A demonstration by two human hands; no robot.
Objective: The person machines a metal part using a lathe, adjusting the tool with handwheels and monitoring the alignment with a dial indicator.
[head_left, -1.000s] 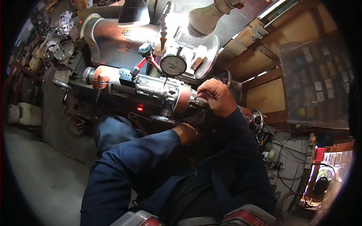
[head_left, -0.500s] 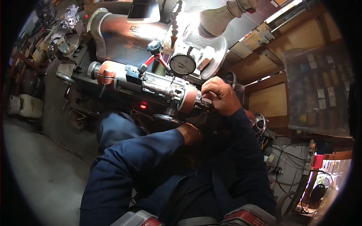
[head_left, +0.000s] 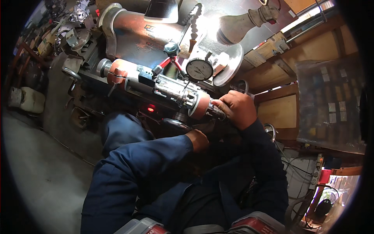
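Right hand: my right hand is at the right end of the metal spindle, fingers curled in and thumb bent toward them — whether they pinch the end fitting or only rest by it, I cannot tell.
Left hand: my left hand is low on the near side, just right of the chrome handwheel; its fingers are in shadow, so I cannot tell its grip.
Spindle: it runs from far left down toward my right hand, its long body to the left of that grip.
Collars: the right orange collar sits just left of my right hand; the left orange collar is well apart, toward the other end.
Dial gauge: the round dial gauge stands over the spindle, far and left of my right hand — beside a red-armed stand.
Light: a dark lamp shade hangs on the far side.
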